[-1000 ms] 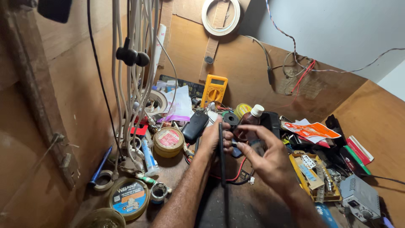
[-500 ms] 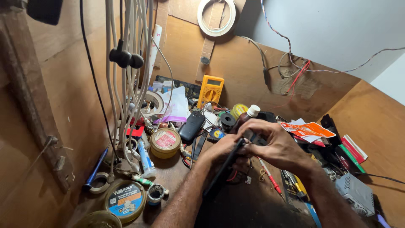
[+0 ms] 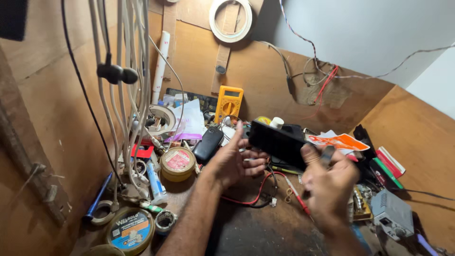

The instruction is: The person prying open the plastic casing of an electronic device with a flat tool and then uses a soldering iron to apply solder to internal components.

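**Two hands hold a black phone above a cluttered bench**

Now both bare hands lift a flat black phone [image 3: 279, 142] over a crowded wooden workbench [image 3: 265, 232]. Its dark face is tilted toward the person. The left hand [image 3: 232, 161] sits at the phone's left end, palm open, thumb raised beside the edge and fingers curled loosely under it. The right hand [image 3: 329, 178] is at the phone's right end, its thumb and fingers closed on the lower right corner; that hand is blurred, so the exact grip is hard to tell.

Just behind the phone stands a small bottle with a white cap [image 3: 276, 123]. Further behind and to the left, a yellow multimeter [image 3: 229, 103] leans against the board wall. Left of the phone lies a black handset [image 3: 208, 143], and beyond that a round yellow tin with a red label [image 3: 177, 163]. Below the phone, red and black wires [image 3: 258, 189] loop across the bench. To the right of the phone lies an orange and white packet [image 3: 339, 141].
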